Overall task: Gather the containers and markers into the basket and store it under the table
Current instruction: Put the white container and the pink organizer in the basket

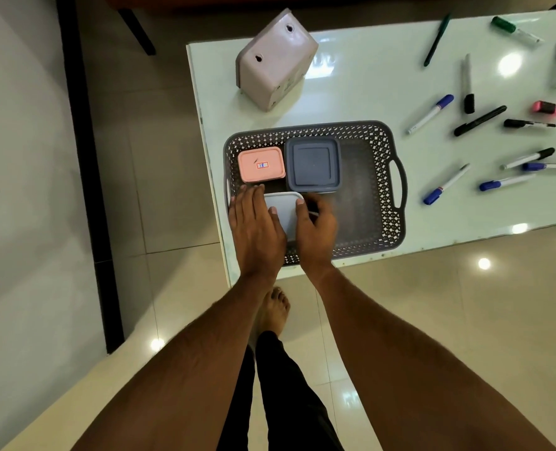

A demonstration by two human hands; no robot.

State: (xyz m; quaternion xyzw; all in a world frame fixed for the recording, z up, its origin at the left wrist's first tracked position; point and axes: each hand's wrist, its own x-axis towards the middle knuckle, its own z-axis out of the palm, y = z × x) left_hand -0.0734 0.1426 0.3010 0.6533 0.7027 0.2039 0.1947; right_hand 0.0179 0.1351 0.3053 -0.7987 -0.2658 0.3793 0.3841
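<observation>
A white-lidded container [283,211] sits low in the near left part of the grey perforated basket [380,190], held between both hands. The left hand [255,222] lies along its left side with fingers fairly straight and the thumb on the lid; the right hand [317,219] curls round its right edge, thumb on top. Much of the container is hidden by the hands, so its body colour cannot be made out. Just beyond it, a pink container [261,164] with a small label stands in the far left corner, and a grey-blue square container [313,165] sits beside that, touching or nearly so. The right half of the basket floor is open.

The basket rests at the near left corner of the pale glossy table [351,92], its near rim close to the table edge. Behind it a beige box [275,60] stands tilted. To the right, well apart from the basket, markers lie scattered: blue-capped ones [431,113], black ones [480,121], a green-capped one [514,29], a pink highlighter [550,108]. Several at the right edge are cut off. Below, a bare foot [275,309] stands on the tiled floor [465,304].
</observation>
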